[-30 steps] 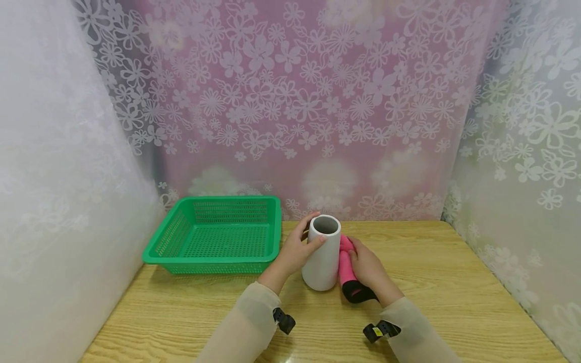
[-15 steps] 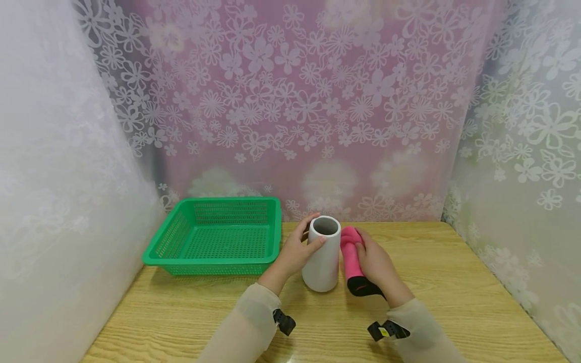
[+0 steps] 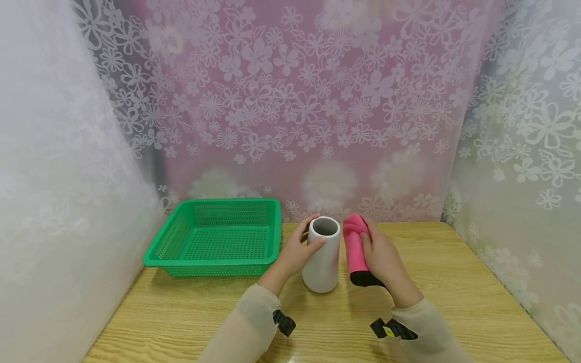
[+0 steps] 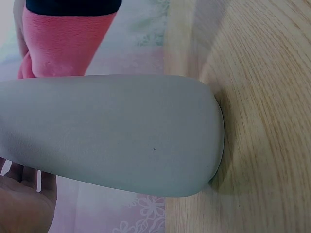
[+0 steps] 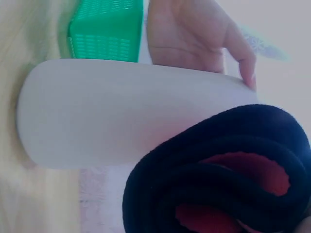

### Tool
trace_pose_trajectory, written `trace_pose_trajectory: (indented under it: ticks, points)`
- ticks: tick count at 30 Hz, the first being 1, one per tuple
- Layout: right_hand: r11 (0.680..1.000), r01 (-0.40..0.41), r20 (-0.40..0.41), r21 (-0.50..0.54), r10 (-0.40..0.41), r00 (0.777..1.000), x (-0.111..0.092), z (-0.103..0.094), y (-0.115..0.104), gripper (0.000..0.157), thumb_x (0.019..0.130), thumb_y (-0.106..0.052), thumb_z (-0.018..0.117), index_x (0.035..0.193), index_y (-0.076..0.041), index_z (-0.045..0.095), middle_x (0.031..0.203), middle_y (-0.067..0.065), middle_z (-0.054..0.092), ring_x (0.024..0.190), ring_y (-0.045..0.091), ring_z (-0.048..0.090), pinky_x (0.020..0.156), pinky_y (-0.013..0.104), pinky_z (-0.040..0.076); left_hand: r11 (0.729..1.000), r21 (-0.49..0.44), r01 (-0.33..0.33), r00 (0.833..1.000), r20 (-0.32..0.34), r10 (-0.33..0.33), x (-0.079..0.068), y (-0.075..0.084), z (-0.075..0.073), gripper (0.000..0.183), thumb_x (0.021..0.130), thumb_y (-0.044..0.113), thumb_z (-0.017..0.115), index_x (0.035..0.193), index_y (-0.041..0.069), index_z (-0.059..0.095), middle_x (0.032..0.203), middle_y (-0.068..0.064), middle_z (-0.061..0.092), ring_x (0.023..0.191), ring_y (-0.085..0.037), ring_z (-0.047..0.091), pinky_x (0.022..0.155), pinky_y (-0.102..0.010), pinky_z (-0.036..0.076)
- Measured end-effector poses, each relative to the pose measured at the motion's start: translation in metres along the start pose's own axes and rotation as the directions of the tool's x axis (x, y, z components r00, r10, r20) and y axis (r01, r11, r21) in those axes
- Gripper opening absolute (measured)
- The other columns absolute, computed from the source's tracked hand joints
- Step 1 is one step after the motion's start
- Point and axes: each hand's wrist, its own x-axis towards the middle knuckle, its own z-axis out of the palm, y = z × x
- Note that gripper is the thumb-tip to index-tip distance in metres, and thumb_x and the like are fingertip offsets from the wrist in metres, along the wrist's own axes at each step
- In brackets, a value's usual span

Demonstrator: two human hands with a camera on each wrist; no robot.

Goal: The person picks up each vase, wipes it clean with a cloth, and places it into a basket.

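A tall white vase (image 3: 321, 262) with a round mouth stands upright on the table, its base broader than its top. My left hand (image 3: 295, 249) holds it near the top, thumb at the front and fingers round the far left side. Just right of the vase, my right hand (image 3: 383, 254) grips a folded pink fabric piece with a black cuff (image 3: 356, 247), raised off the tabletop. The right wrist view shows the black cuff (image 5: 218, 131) rolled in layers with pink inside. In the left wrist view, the pink fabric (image 4: 68, 41) appears beyond the vase.
A green perforated basket (image 3: 220, 260) sits on the wooden table (image 3: 204, 307) at the back left, close to my left hand. Flower-patterned curtains (image 3: 317, 101) enclose the back and both sides.
My right hand has raised the pink fabric and moved it slightly right, opening a gap from the vase. My left hand and the vase have stayed in place.
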Motion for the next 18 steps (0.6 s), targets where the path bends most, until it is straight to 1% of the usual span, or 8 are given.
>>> trace_pose_trajectory:
  ticks: [8,12,15,18]
  points:
    - [0.998,0.04,-0.036,0.044,-0.039,0.999,0.0,-0.008,-0.009,0.05,0.108,-0.017,0.042,0.156,-0.005,0.032,0.144,0.028,0.047,0.114,0.044,0.055,0.096,0.061,0.045,1.0,-0.003,0.005,1.0,-0.003,-0.005,-0.001,0.0,0.001,0.061,0.097,0.034,0.067,0.152,0.027,0.041,0.146,-0.003,0.049,0.138,-0.022,0.043,0.114,-0.049,0.034]
    - [0.998,0.055,-0.057,0.04,-0.053,0.997,-0.001,-0.01,-0.014,0.052,0.108,-0.016,0.043,0.157,-0.007,0.03,0.145,0.028,0.046,0.109,0.043,0.056,0.092,0.06,0.047,1.0,0.005,-0.001,1.0,-0.006,0.001,0.0,-0.001,0.001,0.061,0.097,0.034,0.067,0.152,0.026,0.041,0.145,-0.003,0.05,0.137,-0.022,0.044,0.114,-0.048,0.034]
    - [0.996,0.091,-0.103,0.026,-0.088,0.991,-0.001,-0.009,-0.018,0.052,0.107,-0.013,0.045,0.157,-0.008,0.031,0.145,0.028,0.046,0.106,0.043,0.057,0.087,0.059,0.048,1.0,0.01,0.002,1.0,-0.008,-0.002,0.0,-0.001,0.001,0.061,0.097,0.034,0.068,0.152,0.026,0.041,0.146,-0.003,0.05,0.137,-0.021,0.044,0.115,-0.047,0.033]
    - [0.989,0.149,-0.169,0.017,-0.145,0.975,0.0,-0.005,-0.021,0.051,0.105,-0.009,0.048,0.155,-0.007,0.035,0.143,0.027,0.048,0.11,0.045,0.057,0.087,0.06,0.048,1.0,0.011,0.008,1.0,-0.007,-0.008,0.0,0.0,0.001,0.062,0.097,0.035,0.068,0.152,0.027,0.041,0.146,-0.002,0.049,0.137,-0.021,0.043,0.115,-0.047,0.033]
